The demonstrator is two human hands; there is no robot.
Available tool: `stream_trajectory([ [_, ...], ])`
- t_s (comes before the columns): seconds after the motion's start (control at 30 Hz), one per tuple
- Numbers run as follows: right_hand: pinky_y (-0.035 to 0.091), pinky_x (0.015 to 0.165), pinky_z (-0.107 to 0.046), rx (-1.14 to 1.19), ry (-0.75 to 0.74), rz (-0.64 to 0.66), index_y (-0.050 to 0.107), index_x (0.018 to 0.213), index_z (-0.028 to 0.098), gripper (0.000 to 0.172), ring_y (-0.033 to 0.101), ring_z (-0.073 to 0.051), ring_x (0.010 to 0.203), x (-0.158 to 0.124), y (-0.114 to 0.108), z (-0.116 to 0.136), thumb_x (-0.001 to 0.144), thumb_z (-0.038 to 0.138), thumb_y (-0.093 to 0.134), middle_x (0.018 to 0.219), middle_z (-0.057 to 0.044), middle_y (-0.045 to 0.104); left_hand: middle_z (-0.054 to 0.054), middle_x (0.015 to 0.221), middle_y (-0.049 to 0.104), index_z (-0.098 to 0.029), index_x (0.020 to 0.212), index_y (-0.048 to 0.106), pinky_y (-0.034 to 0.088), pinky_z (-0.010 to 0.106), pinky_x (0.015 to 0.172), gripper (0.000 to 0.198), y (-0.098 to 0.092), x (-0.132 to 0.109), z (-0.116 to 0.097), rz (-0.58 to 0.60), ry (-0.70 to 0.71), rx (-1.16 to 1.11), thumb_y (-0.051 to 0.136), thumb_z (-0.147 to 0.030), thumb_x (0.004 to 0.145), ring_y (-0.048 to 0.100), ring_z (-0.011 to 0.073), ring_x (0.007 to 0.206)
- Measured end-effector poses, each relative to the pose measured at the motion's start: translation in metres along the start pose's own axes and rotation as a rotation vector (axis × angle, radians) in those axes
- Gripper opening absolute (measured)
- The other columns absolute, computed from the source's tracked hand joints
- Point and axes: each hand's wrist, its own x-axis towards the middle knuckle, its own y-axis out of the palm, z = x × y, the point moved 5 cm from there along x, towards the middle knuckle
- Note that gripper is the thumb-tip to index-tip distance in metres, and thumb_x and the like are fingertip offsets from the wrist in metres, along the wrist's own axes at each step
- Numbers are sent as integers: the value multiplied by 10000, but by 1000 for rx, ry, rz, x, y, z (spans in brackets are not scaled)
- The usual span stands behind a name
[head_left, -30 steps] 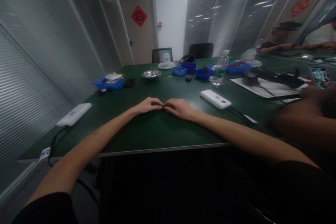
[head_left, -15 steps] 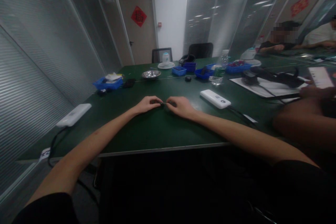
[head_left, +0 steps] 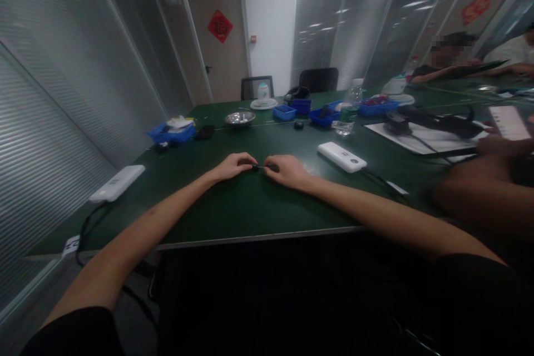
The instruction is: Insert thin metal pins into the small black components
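Over the green table, my left hand is closed in a pinch on a small dark object, too small to identify. Facing it from the right, my right hand pinches a thin, light-coloured piece whose far end points at the dark object. A narrow gap separates the fingertips of the two hands. To the right lies a white power bank with a black cable; another white power bank lies at the left edge.
Farther back are a blue tray, a metal bowl, a small blue box and a water bottle. At the right, another person's hand holds a phone beside a white board with black gear.
My fingertips have moved slightly apart, showing more of the dark object and the thin piece. A person at the far right has raised a dark flat object.
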Motion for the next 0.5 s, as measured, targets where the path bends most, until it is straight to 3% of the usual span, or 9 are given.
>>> stream_trajectory([
  [0.5, 418, 732, -295, -132, -121, -5, 668, 1247, 215, 289, 656, -208, 871, -3, 4, 9, 1060, 383, 525, 1084, -92, 697, 80, 1146, 722, -185, 1175, 736, 506, 374, 966, 303, 6, 1, -3, 61, 19, -117, 652, -394, 973, 669, 231, 1067],
])
